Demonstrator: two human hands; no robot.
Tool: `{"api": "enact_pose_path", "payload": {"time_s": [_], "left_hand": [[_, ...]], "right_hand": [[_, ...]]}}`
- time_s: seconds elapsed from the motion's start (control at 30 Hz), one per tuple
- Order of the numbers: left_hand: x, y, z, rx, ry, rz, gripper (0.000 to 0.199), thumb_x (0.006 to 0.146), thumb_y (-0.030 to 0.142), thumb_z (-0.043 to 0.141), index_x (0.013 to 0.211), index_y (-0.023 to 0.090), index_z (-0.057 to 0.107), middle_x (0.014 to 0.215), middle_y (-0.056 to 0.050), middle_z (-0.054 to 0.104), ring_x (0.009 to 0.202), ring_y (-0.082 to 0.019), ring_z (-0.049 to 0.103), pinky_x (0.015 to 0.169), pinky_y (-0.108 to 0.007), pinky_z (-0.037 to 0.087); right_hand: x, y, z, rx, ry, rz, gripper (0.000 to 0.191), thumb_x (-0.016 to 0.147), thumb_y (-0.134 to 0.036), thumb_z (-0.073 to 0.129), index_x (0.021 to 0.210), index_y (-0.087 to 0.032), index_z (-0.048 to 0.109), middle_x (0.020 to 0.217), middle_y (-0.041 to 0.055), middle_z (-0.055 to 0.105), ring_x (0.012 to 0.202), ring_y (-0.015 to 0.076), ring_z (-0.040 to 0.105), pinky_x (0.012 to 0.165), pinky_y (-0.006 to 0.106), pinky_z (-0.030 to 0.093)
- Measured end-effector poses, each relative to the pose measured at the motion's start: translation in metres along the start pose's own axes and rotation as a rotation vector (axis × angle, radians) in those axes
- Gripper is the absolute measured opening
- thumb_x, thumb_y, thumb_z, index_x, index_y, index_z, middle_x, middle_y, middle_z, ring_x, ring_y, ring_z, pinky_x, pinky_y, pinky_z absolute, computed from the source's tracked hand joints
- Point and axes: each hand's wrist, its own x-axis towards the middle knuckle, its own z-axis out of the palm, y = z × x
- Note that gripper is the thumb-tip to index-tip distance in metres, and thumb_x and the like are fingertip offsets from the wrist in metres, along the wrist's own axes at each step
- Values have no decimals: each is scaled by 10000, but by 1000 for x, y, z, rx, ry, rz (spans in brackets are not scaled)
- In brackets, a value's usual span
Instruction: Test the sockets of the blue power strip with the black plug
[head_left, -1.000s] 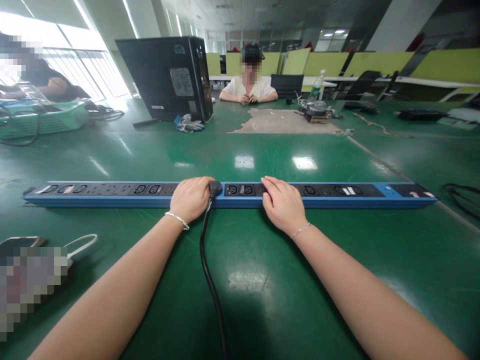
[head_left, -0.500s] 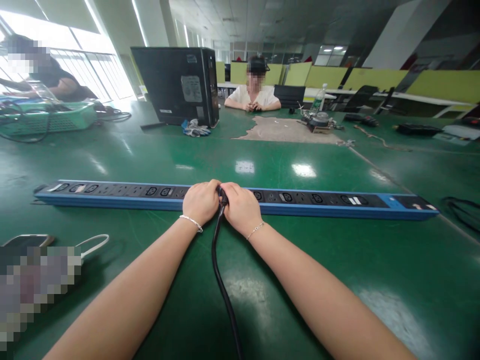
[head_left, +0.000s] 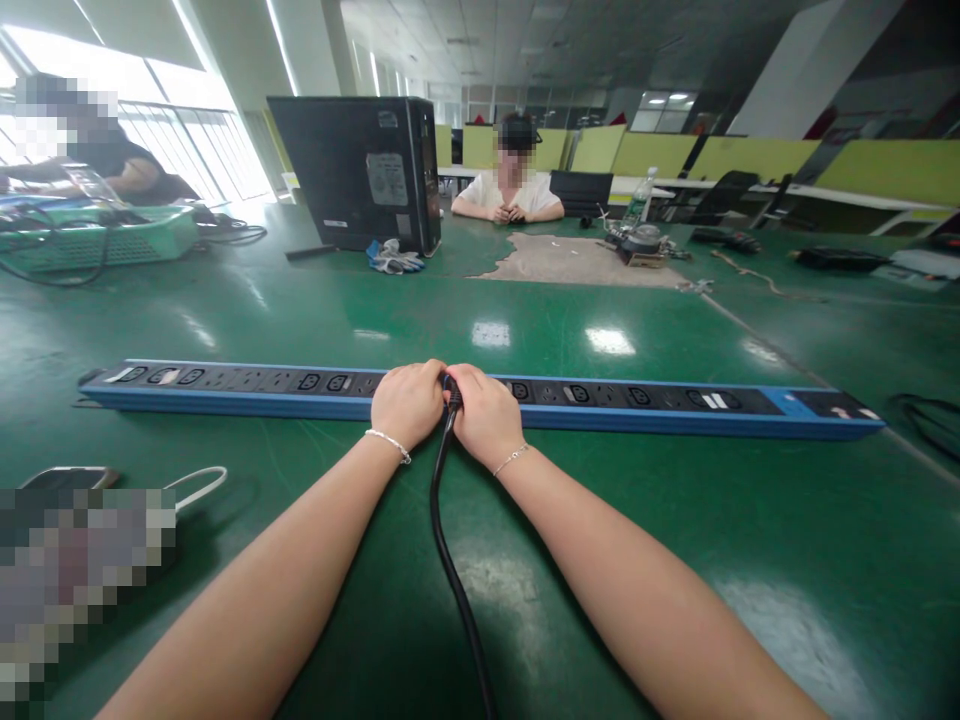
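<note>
A long blue and black power strip [head_left: 247, 395] with rows of sockets lies across the green table [head_left: 300, 320]. Over its middle, my left hand [head_left: 409, 403] and my right hand [head_left: 486, 412] meet, fingers closed round the black plug [head_left: 454, 396] of a thick cable. The black cable [head_left: 442, 535] runs from between my hands down toward the bottom edge. The plug's front end and the socket beneath it are hidden by my fingers.
A black computer case [head_left: 352, 175] stands at the back beside gloves [head_left: 395, 258]. A green basket [head_left: 150, 238] with cables is at the far left, a phone [head_left: 71, 479] nearer. A person [head_left: 510, 190] sits opposite, another person [head_left: 135, 170] at back left.
The view has shifted slightly, so the strip and table items appear a little further right. Both hands keep their closed hold on the plug.
</note>
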Motion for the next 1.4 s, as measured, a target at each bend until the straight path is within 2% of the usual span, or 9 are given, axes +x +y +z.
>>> {"api": "enact_pose_path", "payload": {"time_s": [0.2,0.33,0.47,0.6,0.73,0.83,1.1,1.27,1.4], "left_hand": [[0,2,-1,-8,-13,-29,274,863,214,357,962,201,612,892,-73,697,877,-225,643,810,-325,421],[1,3,-1,-16,-13,-43,280,875,246,354,966,215,618,869,-63,699,879,-222,644,816,-327,422],[0,3,-2,-20,-11,-36,284,868,225,360,1000,214,612,897,-58,702,888,-214,644,822,-321,424],[0,2,-1,-40,7,-17,300,855,191,355,998,217,617,924,-44,705,897,-203,643,834,-316,424],[0,1,2,-48,36,-17,295,845,196,363,982,227,622,909,-31,707,884,-203,644,830,-324,426],[0,0,3,-52,47,-16,294,841,200,364,978,225,623,900,-35,708,871,-207,644,819,-332,429],[0,-1,5,-48,79,3,289,839,196,366,957,223,629,891,-30,711,853,-211,651,798,-330,439],[0,-1,5,-49,70,4,284,844,198,366,953,224,626,892,-33,711,848,-211,649,793,-335,439],[1,-1,5,-49,64,6,283,847,199,364,958,223,624,894,-36,710,847,-212,647,788,-338,438]], "right_hand": [[-1,1,2,28,39,12,345,875,-219,405,1193,-172,531,1199,75,599,1084,158,547,942,270,417],[4,-5,-3,143,149,143,315,908,-282,371,1151,-170,535,1137,90,618,1063,158,556,923,277,436],[6,-1,-13,215,122,109,283,888,-290,422,1096,-162,565,1098,82,637,1017,161,581,894,269,450],[-4,33,-36,255,142,148,278,857,-322,476,1071,-187,592,1052,66,665,965,170,608,872,294,463],[-20,76,-61,231,138,293,281,812,-364,526,1001,-187,634,899,51,697,759,175,637,732,303,489],[-26,92,-72,229,105,337,283,819,-365,508,988,-185,647,815,37,694,669,157,618,651,278,473],[-25,90,-73,214,119,377,255,811,-340,506,941,-185,662,808,36,693,697,164,615,664,279,463],[-28,90,-72,175,163,321,247,808,-324,499,939,-187,658,802,37,693,696,173,621,697,304,483],[-28,91,-70,135,164,259,249,804,-309,497,949,-180,654,879,57,699,775,194,639,755,334,496]]}}
